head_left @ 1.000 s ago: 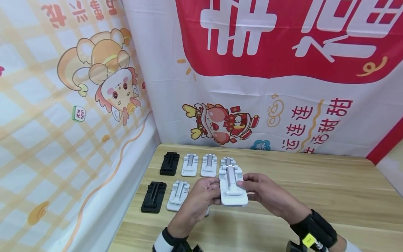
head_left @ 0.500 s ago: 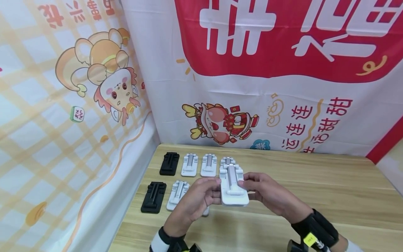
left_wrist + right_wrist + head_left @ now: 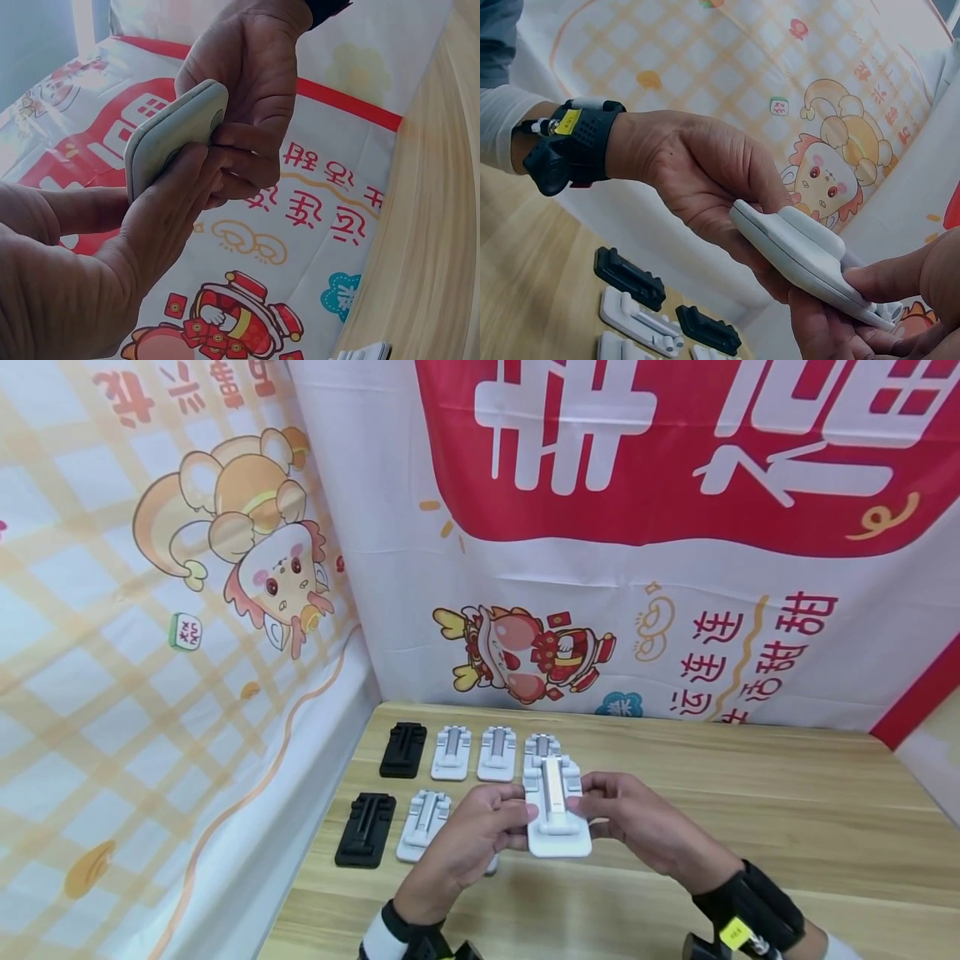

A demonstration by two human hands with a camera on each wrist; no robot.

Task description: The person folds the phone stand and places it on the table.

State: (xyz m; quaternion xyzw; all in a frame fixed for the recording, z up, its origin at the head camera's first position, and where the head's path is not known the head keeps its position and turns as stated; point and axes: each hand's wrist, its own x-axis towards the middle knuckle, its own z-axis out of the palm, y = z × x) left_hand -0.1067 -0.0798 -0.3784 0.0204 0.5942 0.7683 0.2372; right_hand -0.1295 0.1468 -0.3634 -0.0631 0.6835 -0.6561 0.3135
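A white folding phone stand [image 3: 558,842] is held up above the wooden table between both hands, its grooved face upward in the head view. My left hand [image 3: 480,831] pinches its left edge, thumb on top and fingers beneath. At the opposite edge, my right hand [image 3: 645,822] grips it the same way. The left wrist view shows the underside of the stand [image 3: 176,131] with fingers lying against it. In the right wrist view the folded stand [image 3: 795,251] is seen side-on and looks thin.
Similar stands lie in two rows on the table [image 3: 712,827]: a black stand [image 3: 403,750] and white stands [image 3: 452,753] at the back, another black stand [image 3: 366,830] and a white stand [image 3: 424,827] in front. My left hand partly hides one more. Printed cloth [image 3: 405,568] hangs behind.
The held stand has tilted a little and dropped slightly, and its central bar looks brighter. My left thumb has moved onto its upper face. The stands on the table have not moved.
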